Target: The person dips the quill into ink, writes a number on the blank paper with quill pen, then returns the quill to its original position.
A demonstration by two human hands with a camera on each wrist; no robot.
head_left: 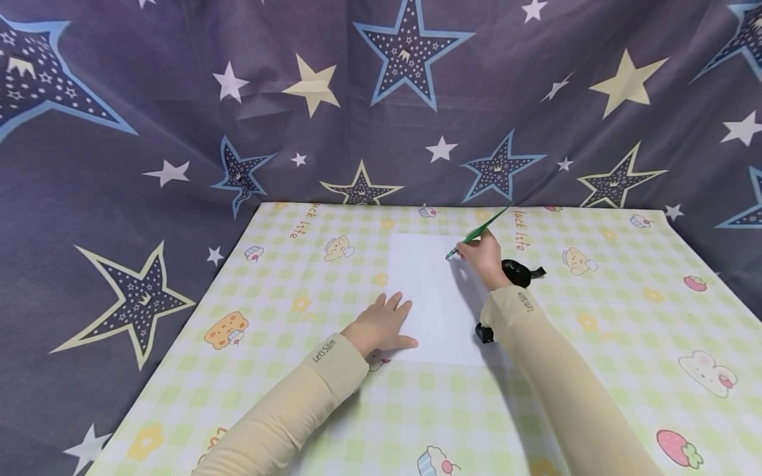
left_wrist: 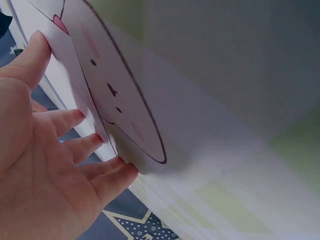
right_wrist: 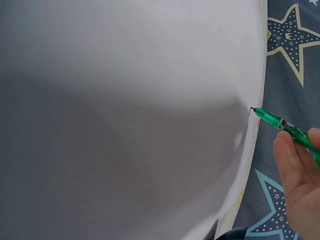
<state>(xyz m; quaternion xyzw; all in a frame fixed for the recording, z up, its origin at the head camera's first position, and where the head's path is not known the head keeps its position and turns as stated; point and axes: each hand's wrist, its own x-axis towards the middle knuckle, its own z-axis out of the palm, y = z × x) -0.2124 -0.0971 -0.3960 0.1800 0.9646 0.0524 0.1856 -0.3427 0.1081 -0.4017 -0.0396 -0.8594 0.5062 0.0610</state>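
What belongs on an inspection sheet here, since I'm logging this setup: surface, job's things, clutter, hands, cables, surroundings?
Surface: checked cloth with cartoon prints.
Job's things: white paper lying on the cloth; green pen, its tip at the paper.
Clutter: black item partly hidden by the right sleeve; purpose unclear.
Hands: left hand rests at the paper's left edge, fingers spread; right hand pinches the pen.
Cables: nothing seen.
Surroundings: dark star-patterned fabric behind the cloth.

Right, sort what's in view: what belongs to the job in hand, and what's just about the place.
In the job:
- green pen, held in the right hand
- white paper sheet, left hand at its edge

Just surroundings:
- green-checked tablecloth
- star-patterned cloth behind
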